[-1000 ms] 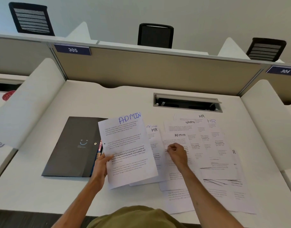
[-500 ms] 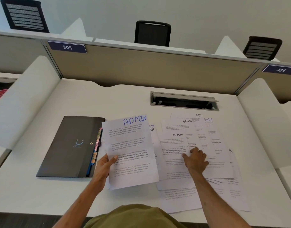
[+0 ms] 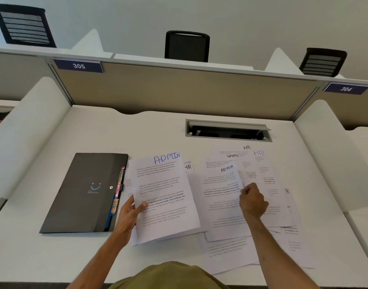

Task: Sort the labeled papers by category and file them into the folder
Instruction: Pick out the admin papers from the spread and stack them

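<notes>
While the left hand (image 3: 128,215) grips the blue ADMIN sheet (image 3: 164,197), the right hand (image 3: 253,202) pinches the black ADMIN sheet (image 3: 222,190); yank it and the SPORTS sheet (image 3: 224,159) probably slides along.

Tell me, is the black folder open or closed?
Closed. The black folder lies flat on the desk, cover down; only coloured tabs peek out its side.

Folder (image 3: 83,192) lies lower left of frame on the desk (image 3: 54,257). Just right of it, at ctr, is the ADMIN sheet (image 3: 162,197), held at its left edge by the left hand (image 3: 129,213) and overlapping an HR sheet (image 3: 188,166) behind it. Right of ctr a spread of papers (image 3: 283,213) overlaps on the desk w/ a second ADMIN sheet (image 3: 222,190) on top, the right hand (image 3: 253,202) pinching its right edge. The cable hatch (image 3: 228,131) sits above the spread, w/ the partition (image 3: 179,90) behind it across mid frame.
</notes>
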A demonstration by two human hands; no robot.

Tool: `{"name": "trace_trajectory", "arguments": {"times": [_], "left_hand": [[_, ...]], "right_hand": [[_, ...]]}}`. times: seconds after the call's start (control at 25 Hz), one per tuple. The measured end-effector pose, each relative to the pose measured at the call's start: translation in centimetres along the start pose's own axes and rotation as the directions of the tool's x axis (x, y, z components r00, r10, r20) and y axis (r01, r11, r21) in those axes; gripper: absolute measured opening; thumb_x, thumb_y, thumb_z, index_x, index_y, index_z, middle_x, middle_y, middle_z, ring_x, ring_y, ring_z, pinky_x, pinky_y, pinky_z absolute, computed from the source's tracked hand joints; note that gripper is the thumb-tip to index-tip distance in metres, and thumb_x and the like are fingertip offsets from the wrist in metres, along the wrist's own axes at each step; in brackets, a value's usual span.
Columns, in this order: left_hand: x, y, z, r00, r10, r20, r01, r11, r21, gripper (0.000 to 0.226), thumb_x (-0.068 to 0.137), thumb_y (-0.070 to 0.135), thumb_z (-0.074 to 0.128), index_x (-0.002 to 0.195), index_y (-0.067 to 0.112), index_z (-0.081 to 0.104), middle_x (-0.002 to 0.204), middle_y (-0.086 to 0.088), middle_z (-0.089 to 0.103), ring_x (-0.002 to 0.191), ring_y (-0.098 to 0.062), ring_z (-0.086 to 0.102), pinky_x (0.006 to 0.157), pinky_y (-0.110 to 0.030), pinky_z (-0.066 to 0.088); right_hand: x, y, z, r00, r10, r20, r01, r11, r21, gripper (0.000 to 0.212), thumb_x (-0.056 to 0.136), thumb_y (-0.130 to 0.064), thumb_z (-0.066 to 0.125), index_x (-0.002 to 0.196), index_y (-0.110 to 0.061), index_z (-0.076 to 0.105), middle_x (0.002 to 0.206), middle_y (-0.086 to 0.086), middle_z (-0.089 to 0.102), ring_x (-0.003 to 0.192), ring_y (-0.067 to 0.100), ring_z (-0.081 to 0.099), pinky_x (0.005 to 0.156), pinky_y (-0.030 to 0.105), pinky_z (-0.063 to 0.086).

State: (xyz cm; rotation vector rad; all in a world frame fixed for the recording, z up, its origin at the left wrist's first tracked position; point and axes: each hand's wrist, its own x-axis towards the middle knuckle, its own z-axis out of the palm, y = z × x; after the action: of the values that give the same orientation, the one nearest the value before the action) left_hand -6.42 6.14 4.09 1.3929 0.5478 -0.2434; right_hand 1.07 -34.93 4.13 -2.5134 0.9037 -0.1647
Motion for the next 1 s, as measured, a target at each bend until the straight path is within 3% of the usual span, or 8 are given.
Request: {"name": "trace_trajectory", "arguments": {"times": [0.12,0.24,0.44,0.56,0.68,0.76,1.0], "left_hand": [[0.4,0.0,0.6,1.000,-0.006,-0.025,0.006,1.000,-0.003,0.042,0.100,0.015,0.071,0.138,0.031,0.064,0.119,0.005,0.079,0.108,-0.032,0.074,0.083,-0.052,0.062],[0.9,-0.2,1.0,0.999,-0.019,-0.046,0.018,1.000,-0.012,0.042,0.101,0.016,0.070,0.140,0.029,0.063,0.126,0.002,0.076,0.111,-0.033,0.073,0.085,-0.052,0.059],[1.0,-0.7,0.8,0.995,-0.058,-0.081,0.057,0.998,-0.020,0.037,0.103,0.016,0.065,0.136,0.033,0.066,0.123,0.004,0.078,0.111,-0.032,0.072,0.088,-0.054,0.056],[0.5,-1.1,0.6,0.992,-0.069,-0.103,0.067,0.998,-0.021,0.035,0.104,0.016,0.063,0.133,0.033,0.068,0.120,0.004,0.078,0.111,-0.033,0.071,0.093,-0.060,0.055],[-0.1,-1.4,0.8,0.992,-0.071,-0.104,0.068,0.997,-0.027,0.033,0.105,0.016,0.062,0.133,0.033,0.066,0.125,0.002,0.076,0.112,-0.034,0.071,0.094,-0.061,0.057],[-0.5,-1.2,1.4,0.993,-0.076,-0.085,0.073,0.997,-0.031,0.033,0.106,0.017,0.061,0.135,0.033,0.065,0.126,0.001,0.076,0.112,-0.033,0.072,0.094,-0.060,0.059],[-1.4,0.5,4.0,0.997,-0.067,0.035,0.068,0.997,-0.027,0.035,0.107,0.019,0.061,0.137,0.037,0.062,0.122,0.002,0.079,0.107,-0.028,0.078,0.088,-0.056,0.064]], "right_hand": [[0.7,0.1,-1.2,0.999,-0.013,-0.041,0.018,0.994,0.106,0.009,0.100,-0.012,0.064,0.102,-0.020,0.060,0.085,0.007,0.073,0.072,0.031,0.064,0.068,0.037,0.051],[1.5,-0.7,-2.6,0.993,0.070,-0.090,-0.047,0.971,0.234,0.019,0.101,-0.012,0.062,0.113,-0.019,0.073,0.106,0.011,0.078,0.094,0.038,0.070,0.076,0.039,0.051],[3.1,-2.0,-5.1,0.987,0.117,-0.114,-0.049,0.876,0.479,0.015,0.094,-0.012,0.063,0.099,-0.017,0.076,0.099,0.008,0.077,0.094,0.033,0.070,0.078,0.037,0.051],[4.0,-2.5,-5.3,0.998,0.060,-0.006,-0.043,0.767,0.640,0.008,0.087,-0.014,0.067,0.086,-0.019,0.074,0.088,-0.002,0.074,0.086,0.022,0.068,0.083,0.041,0.055],[3.2,-4.4,-5.4,0.979,0.016,0.201,-0.173,0.580,0.796,0.018,0.085,-0.004,0.070,0.076,-0.019,0.073,0.089,0.001,0.073,0.075,0.013,0.064,0.072,0.028,0.055],[2.3,-5.5,-5.0,0.946,-0.018,0.324,-0.268,0.522,0.810,0.021,0.086,0.000,0.071,0.077,-0.018,0.074,0.091,0.001,0.074,0.075,0.011,0.064,0.068,0.023,0.050],[-0.5,-5.9,-0.9,0.869,-0.098,0.485,-0.290,0.692,0.661,0.009,0.091,-0.008,0.071,0.097,-0.004,0.076,0.100,0.004,0.077,0.092,0.018,0.063,0.078,0.033,0.045]]}}
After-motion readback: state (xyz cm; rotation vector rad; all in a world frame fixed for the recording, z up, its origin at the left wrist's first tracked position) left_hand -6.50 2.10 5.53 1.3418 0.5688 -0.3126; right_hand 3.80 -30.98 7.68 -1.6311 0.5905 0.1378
